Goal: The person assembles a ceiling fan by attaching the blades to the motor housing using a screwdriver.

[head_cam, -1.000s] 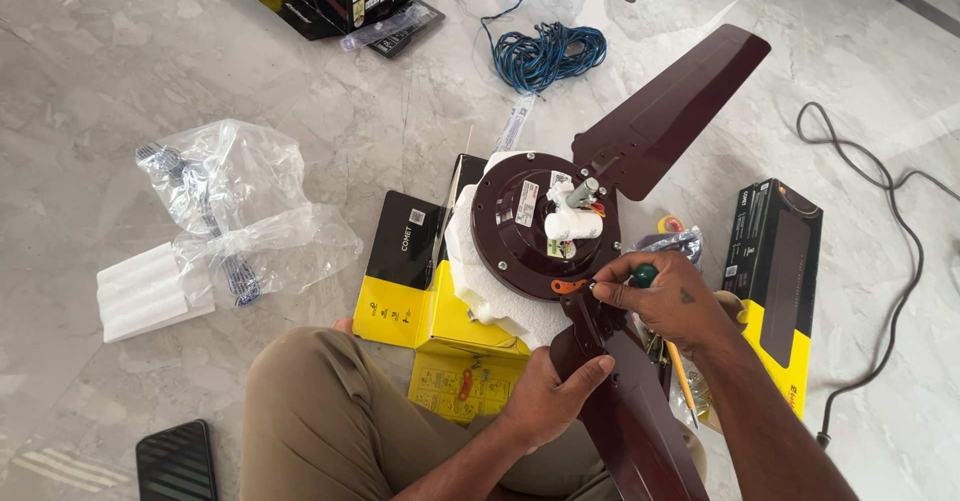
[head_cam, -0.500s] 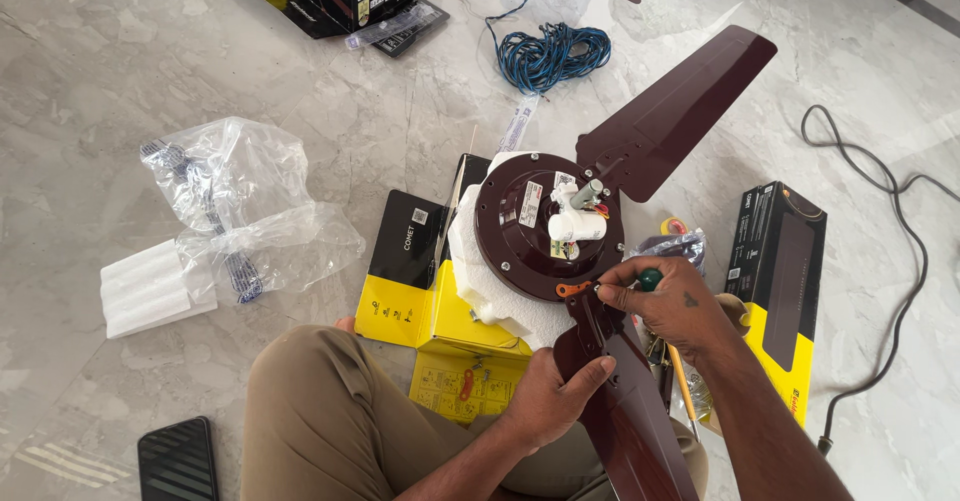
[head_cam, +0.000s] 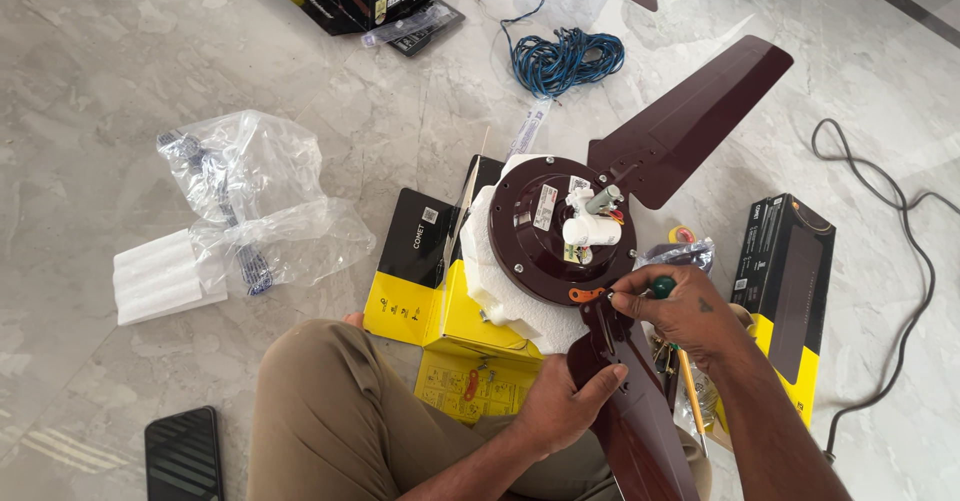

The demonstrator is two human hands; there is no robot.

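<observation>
The maroon fan motor (head_cam: 545, 231) is lying flat on white foam (head_cam: 500, 296) atop a yellow and black box (head_cam: 440, 296), near the middle of the view. One maroon blade (head_cam: 690, 121) is already reaching out from it toward 2 o'clock. A second maroon blade (head_cam: 625, 411) is running from the motor's rim toward 5 o'clock, its long axis pointing back at the person's lap, so its root is meeting the motor at roughly the 5 o'clock edge of the disc.

The left hand (head_cam: 565, 401) is pressing on this second blade from its 9 o'clock side, thumb spread across the top face and fingers wrapping the edge, a steadying hold rather than a pinch. The right hand (head_cam: 685, 306) is sitting at 3 o'clock of the joint, closed around a green-handled screwdriver (head_cam: 640, 289) whose shaft is pointing toward 9 o'clock, straight at an orange piece (head_cam: 585, 294) on the blade root. The right hand is the nearer one to the joint; the left is lying further down the blade.

At 3 o'clock of the motor a black and yellow carton (head_cam: 785, 291) is standing, and clear plastic bags (head_cam: 255, 201) are lying well apart at 9 o'clock.
</observation>
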